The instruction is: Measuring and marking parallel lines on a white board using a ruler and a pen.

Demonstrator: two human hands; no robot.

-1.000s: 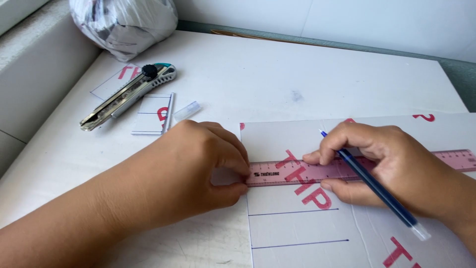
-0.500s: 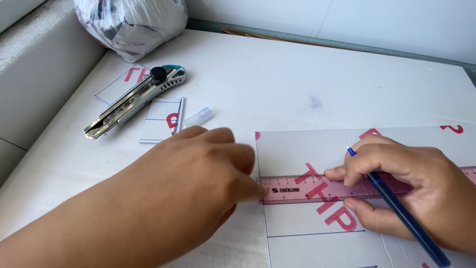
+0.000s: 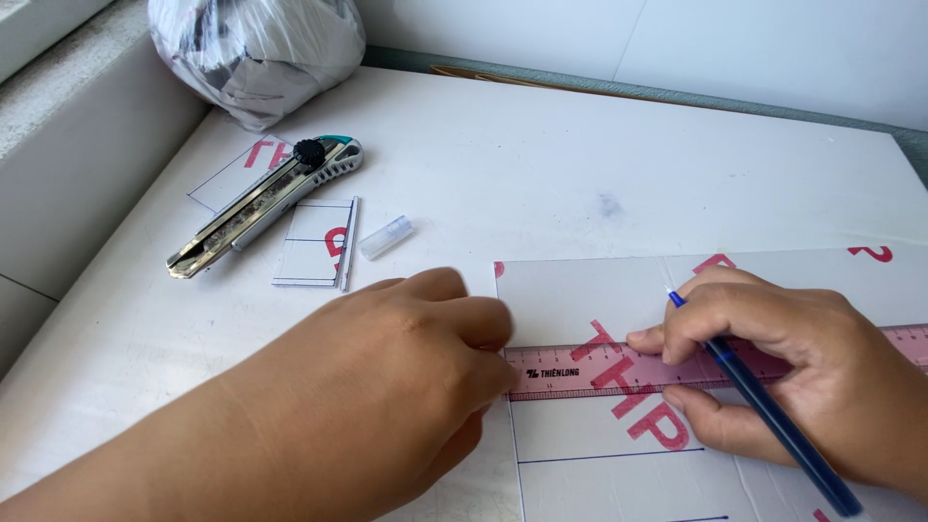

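A pink translucent ruler (image 3: 580,370) lies across a white plastic sheet (image 3: 580,290) with red lettering and thin blue drawn lines. My left hand (image 3: 387,387) presses its fingertips on the ruler's left end at the sheet's left edge. My right hand (image 3: 812,377) holds a blue pen (image 3: 783,435), tip pointing up just above the ruler. Its thumb and forefinger rest on the ruler's middle.
A silver utility knife (image 3: 266,203) with a black knob lies at the left on the white table (image 3: 541,155). Beside it are small cut sheet pieces (image 3: 314,242) and a clear pen cap (image 3: 386,237). A knotted plastic bag (image 3: 256,43) sits at the back left beside a grey ledge.
The view has shifted a little, so everything sits slightly lower and to the right. Both hands stay on the ruler, and the pen remains in my right hand.
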